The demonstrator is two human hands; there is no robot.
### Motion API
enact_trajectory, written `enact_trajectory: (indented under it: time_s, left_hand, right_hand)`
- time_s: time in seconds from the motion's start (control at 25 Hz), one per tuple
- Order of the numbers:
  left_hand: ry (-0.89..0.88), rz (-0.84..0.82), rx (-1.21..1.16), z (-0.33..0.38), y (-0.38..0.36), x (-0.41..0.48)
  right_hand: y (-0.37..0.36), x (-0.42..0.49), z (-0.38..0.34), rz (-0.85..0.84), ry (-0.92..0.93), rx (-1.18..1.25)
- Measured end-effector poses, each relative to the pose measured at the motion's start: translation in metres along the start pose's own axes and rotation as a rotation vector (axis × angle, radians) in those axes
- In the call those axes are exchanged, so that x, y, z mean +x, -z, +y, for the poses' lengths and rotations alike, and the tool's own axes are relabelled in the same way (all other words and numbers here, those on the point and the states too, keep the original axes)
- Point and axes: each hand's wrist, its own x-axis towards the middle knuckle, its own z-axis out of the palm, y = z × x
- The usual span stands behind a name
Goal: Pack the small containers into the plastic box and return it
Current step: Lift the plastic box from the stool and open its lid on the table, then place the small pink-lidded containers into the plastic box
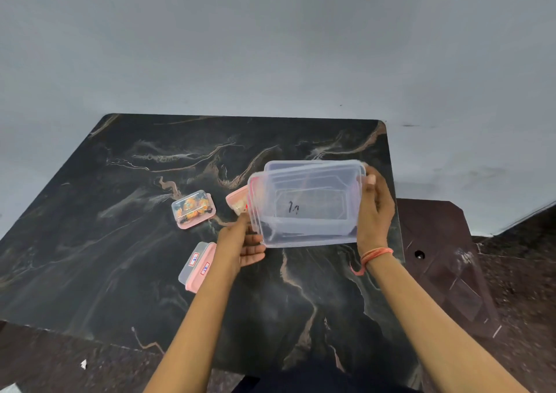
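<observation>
A clear plastic box point(310, 206) with a black mark on its bottom is held tilted above the dark marble table point(120, 212). My right hand point(374, 209) grips its right side, thumb on the rim. At the box's lower left corner my left hand point(243, 242) holds it from below. Three small pink-lidded containers lie on the table to the left. One holds orange pieces point(193, 209). One lies on its side with red-edged labels point(198, 264). The third point(237, 201) is partly hidden behind the box.
A grey wall rises right behind the table's far edge. Dark tiled floor point(451, 257) lies to the right and in front. A small white scrap point(83, 364) rests on the floor at lower left.
</observation>
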Motion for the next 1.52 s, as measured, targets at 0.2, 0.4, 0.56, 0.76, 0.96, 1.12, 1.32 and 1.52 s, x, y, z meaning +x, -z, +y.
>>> enact_trajectory:
  time_s: [0.2, 0.4, 0.56, 0.76, 0.96, 1.12, 1.32, 1.52]
  left_hand:
    - [0.086, -0.137, -0.039, -0.033, 0.019, -0.007]
    - [-0.061, -0.121, -0.081, -0.057, 0.021, -0.012]
    - [-0.174, -0.133, -0.025, -0.057, 0.015, -0.017]
    - [-0.312, -0.147, 0.106, -0.055, 0.022, -0.016]
    - [-0.591, 0.328, 0.214, -0.043, 0.07, -0.012]
    - [-0.278, 0.37, 0.367, -0.046, 0.099, 0.004]
    - [-0.212, 0.201, 0.213, -0.059, 0.089, -0.003]
    - [-0.267, 0.2, 0.154, -0.066, 0.071, -0.028]
  right_hand:
    - [0.029, -0.03, 0.005, 0.072, -0.329, 0.183]
    - [0.062, -0.059, 0.045, 0.006, -0.507, 0.085]
    - [0.067, -0.067, 0.052, -0.053, -0.544, 0.04]
    - [0.059, -0.071, 0.046, -0.05, -0.371, -0.177]
    - [0.025, -0.089, 0.031, -0.178, -0.027, -0.363]
    - [-0.031, -0.112, 0.025, -0.675, -0.061, -0.412]
    - [-0.079, -0.138, 0.031, -1.147, -0.359, -0.431]
    - [-0.071, -0.14, 0.027, -1.106, -0.314, -0.386]
